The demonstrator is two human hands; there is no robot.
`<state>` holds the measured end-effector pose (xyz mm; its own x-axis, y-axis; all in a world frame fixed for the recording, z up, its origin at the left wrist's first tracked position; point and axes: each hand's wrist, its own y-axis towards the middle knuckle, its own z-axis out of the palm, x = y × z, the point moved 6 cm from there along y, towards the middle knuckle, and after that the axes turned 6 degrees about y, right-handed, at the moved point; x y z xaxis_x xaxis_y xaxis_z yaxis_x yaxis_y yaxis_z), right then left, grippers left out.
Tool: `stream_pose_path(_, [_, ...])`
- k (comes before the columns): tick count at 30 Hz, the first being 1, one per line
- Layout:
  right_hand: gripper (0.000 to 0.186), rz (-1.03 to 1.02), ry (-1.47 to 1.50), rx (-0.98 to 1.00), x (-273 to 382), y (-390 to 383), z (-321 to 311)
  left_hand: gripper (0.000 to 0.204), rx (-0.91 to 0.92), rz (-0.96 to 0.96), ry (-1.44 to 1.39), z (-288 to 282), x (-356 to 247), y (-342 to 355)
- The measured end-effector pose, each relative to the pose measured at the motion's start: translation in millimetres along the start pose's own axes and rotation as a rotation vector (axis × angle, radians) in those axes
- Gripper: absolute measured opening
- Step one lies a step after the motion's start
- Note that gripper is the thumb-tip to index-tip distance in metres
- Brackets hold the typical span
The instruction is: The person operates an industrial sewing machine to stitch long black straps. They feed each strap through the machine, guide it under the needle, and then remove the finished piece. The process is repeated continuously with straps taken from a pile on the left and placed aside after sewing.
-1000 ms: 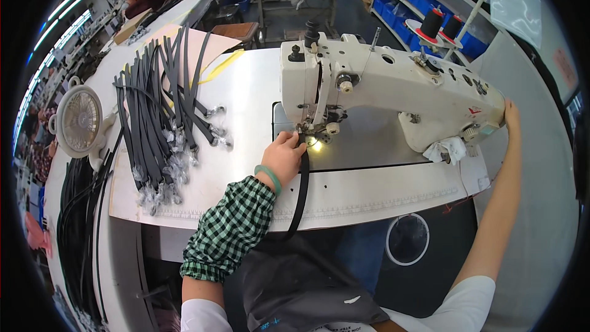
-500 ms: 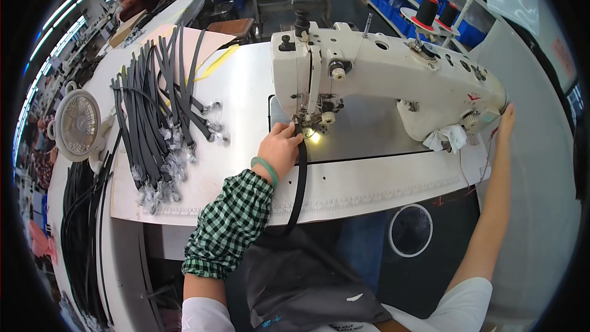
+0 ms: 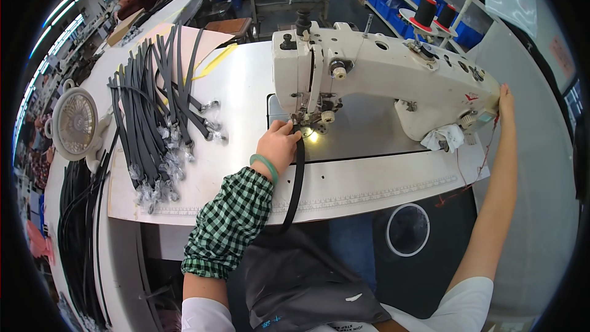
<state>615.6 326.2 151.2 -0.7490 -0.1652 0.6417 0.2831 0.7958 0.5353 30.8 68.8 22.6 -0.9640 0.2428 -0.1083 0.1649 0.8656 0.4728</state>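
Note:
A black strap (image 3: pixel 299 175) runs from under the presser foot of the white sewing machine (image 3: pixel 381 64) down over the table's front edge toward my lap. Close beside the needle area, my left hand (image 3: pixel 278 146) pinches the strap, fingertips near the lit presser foot. My right hand (image 3: pixel 506 106) reaches to the machine's far right end and grips around where the handwheel sits; the wheel itself is mostly hidden by the hand and the casing. Left of the machine lies a pile of dark straps (image 3: pixel 144 104) with clear plastic wrapped around their ends.
A white round fan (image 3: pixel 75 124) stands at the left, above long black strips (image 3: pixel 77 227) hanging by the table side. Black thread cones (image 3: pixel 425 13) rise behind the machine. A white cloth (image 3: pixel 444 138) and red thread (image 3: pixel 476 178) are near its right base.
My right hand has moved up along the machine's right end. My left hand and the strap are nearly unchanged. The view has shifted slightly.

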Motion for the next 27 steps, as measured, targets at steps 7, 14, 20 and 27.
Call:
stream_pose_path(7, [0.051, 0.037, -0.125, 0.038, -28.6, 21.5, 2.1, 0.024, -0.003, 0.019, 0.003, 3.5, 2.8, -0.5])
stream_pose_path(14, [0.058, 0.205, -0.058, 0.109, -86.0, 49.1, -18.8, 0.024, -0.011, 0.032, -0.03, 8.5, 0.0, 3.7])
stream_pose_path(20, [0.056, 0.088, -0.175, 0.022, -30.4, 13.1, 23.3, 0.025, 0.028, -0.018, 0.003, 4.7, 8.6, -4.7])
stream_pose_path(27, [0.05, 0.116, -0.206, 0.028, -21.1, 8.8, -11.2, 0.027, -0.021, -0.013, -0.026, 5.9, 4.3, 1.0])
